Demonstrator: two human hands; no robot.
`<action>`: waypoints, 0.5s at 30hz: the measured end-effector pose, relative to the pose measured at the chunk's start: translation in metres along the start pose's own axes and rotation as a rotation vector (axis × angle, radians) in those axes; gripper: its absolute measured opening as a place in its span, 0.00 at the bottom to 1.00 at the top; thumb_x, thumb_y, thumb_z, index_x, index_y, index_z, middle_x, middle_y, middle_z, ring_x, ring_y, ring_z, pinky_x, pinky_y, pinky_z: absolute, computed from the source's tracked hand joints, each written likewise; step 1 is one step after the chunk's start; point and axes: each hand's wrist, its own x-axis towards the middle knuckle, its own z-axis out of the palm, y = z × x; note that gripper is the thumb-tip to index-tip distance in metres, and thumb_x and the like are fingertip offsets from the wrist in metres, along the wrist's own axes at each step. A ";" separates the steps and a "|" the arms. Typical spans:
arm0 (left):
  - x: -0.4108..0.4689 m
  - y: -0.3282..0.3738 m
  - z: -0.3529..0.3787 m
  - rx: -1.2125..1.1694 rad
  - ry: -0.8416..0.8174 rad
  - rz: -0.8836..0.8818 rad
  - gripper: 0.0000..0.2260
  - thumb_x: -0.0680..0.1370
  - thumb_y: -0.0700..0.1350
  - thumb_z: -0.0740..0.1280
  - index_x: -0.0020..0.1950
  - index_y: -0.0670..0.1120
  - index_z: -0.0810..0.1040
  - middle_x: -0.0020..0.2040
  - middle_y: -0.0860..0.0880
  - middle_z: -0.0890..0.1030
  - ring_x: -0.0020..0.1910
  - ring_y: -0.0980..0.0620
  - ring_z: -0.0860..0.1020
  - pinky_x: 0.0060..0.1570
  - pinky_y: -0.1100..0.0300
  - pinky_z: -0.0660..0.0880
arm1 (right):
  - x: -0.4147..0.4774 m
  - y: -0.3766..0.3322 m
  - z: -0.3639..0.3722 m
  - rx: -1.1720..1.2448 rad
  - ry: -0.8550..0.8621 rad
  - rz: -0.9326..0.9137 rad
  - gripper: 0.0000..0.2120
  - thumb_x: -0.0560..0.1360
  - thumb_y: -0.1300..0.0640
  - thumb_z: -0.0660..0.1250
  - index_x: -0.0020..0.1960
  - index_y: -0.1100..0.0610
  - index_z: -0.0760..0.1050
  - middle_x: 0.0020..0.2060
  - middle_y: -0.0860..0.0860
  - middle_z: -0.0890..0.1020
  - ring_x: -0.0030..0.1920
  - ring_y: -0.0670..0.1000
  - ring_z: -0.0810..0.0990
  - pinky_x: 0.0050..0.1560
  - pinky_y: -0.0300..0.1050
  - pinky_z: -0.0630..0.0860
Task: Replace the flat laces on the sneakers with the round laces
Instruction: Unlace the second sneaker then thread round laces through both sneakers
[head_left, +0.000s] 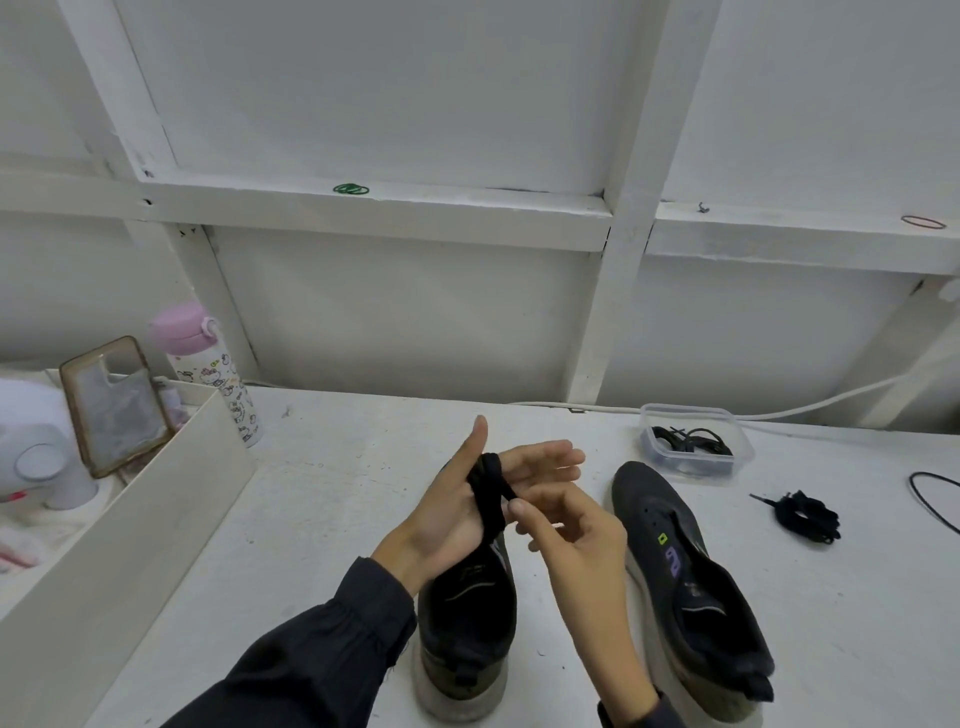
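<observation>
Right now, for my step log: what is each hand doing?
Left hand: open, fingers straight, with the black lace looped round them.
Right hand: pinches the same lace between thumb and fingertip.

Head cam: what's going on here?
A person has a black lace looped round the straight fingers of the left hand, and the right hand pinches its end, above the left sneaker. The right sneaker lies beside it with empty eyelets. A lace bundle lies on the table to the right, and a clear tub behind holds more laces.
</observation>
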 end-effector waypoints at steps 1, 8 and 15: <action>0.000 0.000 -0.001 -0.033 0.006 0.009 0.36 0.81 0.65 0.43 0.73 0.38 0.69 0.72 0.39 0.70 0.74 0.44 0.66 0.75 0.39 0.54 | 0.000 0.002 0.001 -0.023 0.025 -0.015 0.07 0.73 0.64 0.72 0.41 0.52 0.82 0.36 0.46 0.84 0.39 0.49 0.82 0.38 0.40 0.77; 0.001 -0.003 0.000 -0.029 -0.009 0.026 0.35 0.82 0.63 0.44 0.71 0.36 0.70 0.71 0.41 0.72 0.73 0.46 0.67 0.75 0.43 0.57 | -0.008 0.005 0.016 0.042 0.109 -0.008 0.07 0.73 0.65 0.72 0.41 0.53 0.82 0.36 0.48 0.84 0.34 0.48 0.80 0.36 0.39 0.75; 0.001 -0.004 0.000 -0.024 0.054 0.067 0.31 0.81 0.62 0.51 0.69 0.38 0.73 0.71 0.44 0.73 0.73 0.50 0.67 0.75 0.42 0.57 | -0.014 0.004 0.020 0.024 0.009 0.010 0.12 0.70 0.58 0.76 0.53 0.49 0.82 0.45 0.44 0.83 0.41 0.49 0.80 0.36 0.36 0.75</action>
